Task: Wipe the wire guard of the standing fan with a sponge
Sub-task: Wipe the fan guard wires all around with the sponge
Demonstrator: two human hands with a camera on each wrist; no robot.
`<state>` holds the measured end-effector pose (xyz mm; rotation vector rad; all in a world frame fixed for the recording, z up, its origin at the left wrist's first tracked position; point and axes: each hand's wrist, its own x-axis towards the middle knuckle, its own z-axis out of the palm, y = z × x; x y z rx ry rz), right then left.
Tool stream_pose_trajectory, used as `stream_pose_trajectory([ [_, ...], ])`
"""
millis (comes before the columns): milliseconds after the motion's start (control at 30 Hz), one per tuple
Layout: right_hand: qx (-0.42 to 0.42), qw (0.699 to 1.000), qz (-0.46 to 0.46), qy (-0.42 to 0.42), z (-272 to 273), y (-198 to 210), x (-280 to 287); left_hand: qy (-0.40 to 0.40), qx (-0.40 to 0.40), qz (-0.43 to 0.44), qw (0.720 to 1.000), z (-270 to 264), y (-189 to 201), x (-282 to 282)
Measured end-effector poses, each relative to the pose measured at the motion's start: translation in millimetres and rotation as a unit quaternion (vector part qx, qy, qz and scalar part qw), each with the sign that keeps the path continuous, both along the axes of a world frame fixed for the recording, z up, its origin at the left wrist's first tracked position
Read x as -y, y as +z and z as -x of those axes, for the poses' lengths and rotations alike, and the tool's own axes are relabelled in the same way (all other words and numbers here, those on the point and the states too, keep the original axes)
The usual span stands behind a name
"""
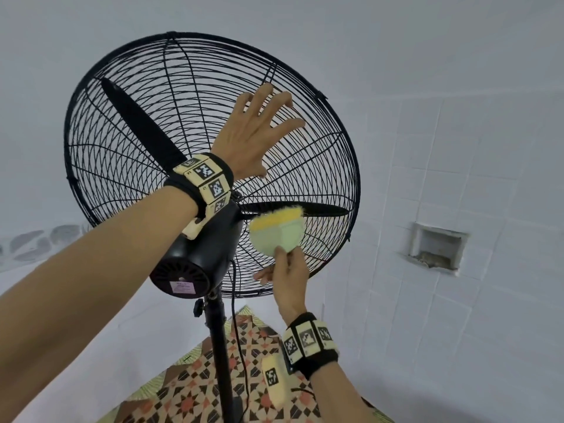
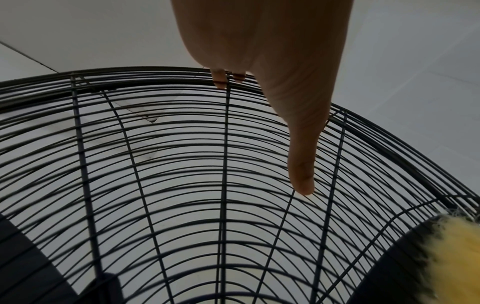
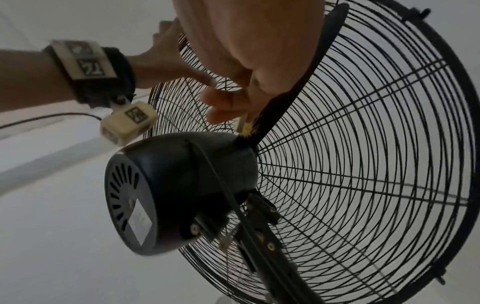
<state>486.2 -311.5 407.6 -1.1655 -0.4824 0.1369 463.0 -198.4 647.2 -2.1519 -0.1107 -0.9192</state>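
Left hand (image 1: 259, 132) flat, fingers spread, pressing the upper rear of the wire guard (image 1: 128, 96). Right hand (image 1: 287, 279) pinches the sponge (image 1: 279, 232) against the guard, just right of the motor housing (image 1: 198, 254).

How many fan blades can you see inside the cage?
2. One blade points up and left from the middle; the other points right, behind the sponge. More may be hidden behind the arm or motor.

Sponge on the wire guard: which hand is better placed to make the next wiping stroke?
The right hand: it pinches the sponge against the wire guard. The left hand lies spread flat higher up, apparently steadying it.
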Motion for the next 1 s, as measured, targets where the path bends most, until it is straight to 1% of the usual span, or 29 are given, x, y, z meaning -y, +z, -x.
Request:
stream_pose_trajectory([
  [67, -0.027, 0.999, -0.026, -0.024, -3, 4, -1, -0.002, 0.000, 0.001, 1.000, 0, 0, 0],
  [167, -0.079, 0.989, -0.091, -0.090, -2, 4, 0, 0.004, -0.003, -0.001, 1.000, 1, 0, 0],
  [200, -0.085, 0.987, -0.099, -0.096, -1, 3, 0, 0.006, -0.001, -0.001, 1.000, 1, 0, 0],
  [267, -0.070, 0.992, -0.077, -0.067, 0, -2, -4, 0.004, -0.001, 0.000, 1.000, 1, 0, 0],
  [367, -0.014, 1.000, -0.003, -0.002, -1, -6, -5, 0.004, 0.000, -0.001, 1.000, 1, 0, -2],
  [433, -0.011, 1.000, -0.005, -0.015, -4, -5, -3, 0.010, -0.002, -0.003, 1.000, 1, 0, -2],
  [533, -0.057, 0.992, -0.066, -0.087, -9, 0, -1, 0.013, -0.004, -0.003, 1.000, -1, 0, -1],
  [600, -0.067, 0.992, -0.067, -0.084, -5, 1, -2, 0.012, -0.003, 0.002, 1.000, -1, 0, -1],
  [633, -0.053, 0.996, -0.048, -0.062, -1, 1, -3, 0.010, -0.002, 0.003, 1.000, -1, 0, -1],
  [733, 0.029, 0.999, 0.025, 0.019, 3, -4, -10, 0.005, -0.002, 0.001, 1.000, -1, 1, -1],
  [800, 0.064, 0.996, 0.058, 0.027, 0, -4, -14, 0.004, -0.002, 0.001, 1.000, 1, 1, -2],
  [867, 0.071, 0.995, 0.066, 0.000, -1, -4, -17, 0.006, -0.002, 0.002, 1.000, 2, 1, 0],
  [900, 0.058, 0.997, 0.053, -0.029, -1, -3, -16, 0.007, -0.003, 0.001, 1.000, 2, 0, 1],
  [967, 0.010, 0.996, -0.008, -0.087, 5, -2, -17, 0.010, -0.004, -0.001, 1.000, 0, 0, 2],
  [1000, -0.008, 0.995, -0.031, -0.098, 10, -3, -18, 0.011, -0.004, -0.003, 1.000, 0, 0, 1],
])
